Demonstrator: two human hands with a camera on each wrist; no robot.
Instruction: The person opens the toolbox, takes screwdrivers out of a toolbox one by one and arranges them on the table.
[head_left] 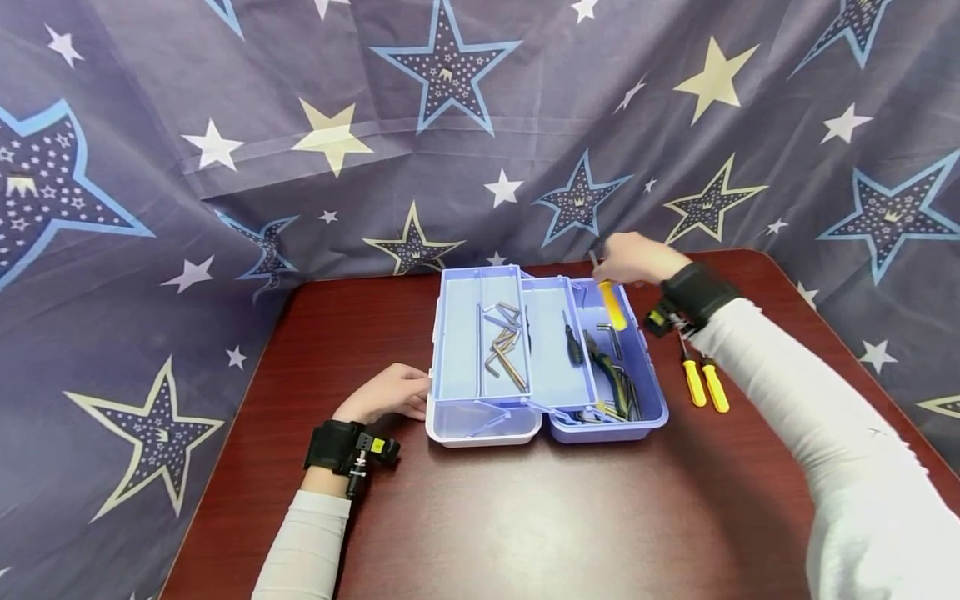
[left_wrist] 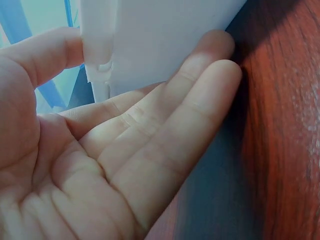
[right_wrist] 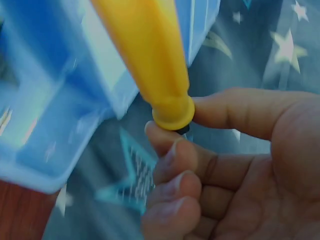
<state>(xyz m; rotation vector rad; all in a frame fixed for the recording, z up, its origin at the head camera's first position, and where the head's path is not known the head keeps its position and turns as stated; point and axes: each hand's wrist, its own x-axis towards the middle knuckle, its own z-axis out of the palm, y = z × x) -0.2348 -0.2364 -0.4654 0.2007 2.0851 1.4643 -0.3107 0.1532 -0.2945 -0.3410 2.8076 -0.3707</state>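
My right hand (head_left: 636, 257) is over the far right corner of a blue-lilac toolbox (head_left: 604, 432). Thumb and fingertips pinch a screwdriver by the collar of its yellow handle (right_wrist: 145, 50); the handle points down over the deep right compartment, and the shaft rises past the fingers. Against the toolbox's left side rests my left hand (head_left: 386, 392). Its fingers (left_wrist: 200, 110) lie fairly straight along the white wall (left_wrist: 145, 40), with the thumb at the wall's edge. Pliers (head_left: 609, 371) with dark and yellow-green grips and several hex keys lie in the right compartment.
Several hex keys (head_left: 510, 367) lie in the raised left tray. The middle tray holds a small dark-handled screwdriver (head_left: 573, 343). Two yellow-handled screwdrivers (head_left: 693, 383) lie on the red-brown table (head_left: 375, 325) right of the box. A star-patterned curtain (head_left: 285, 75) hangs behind.
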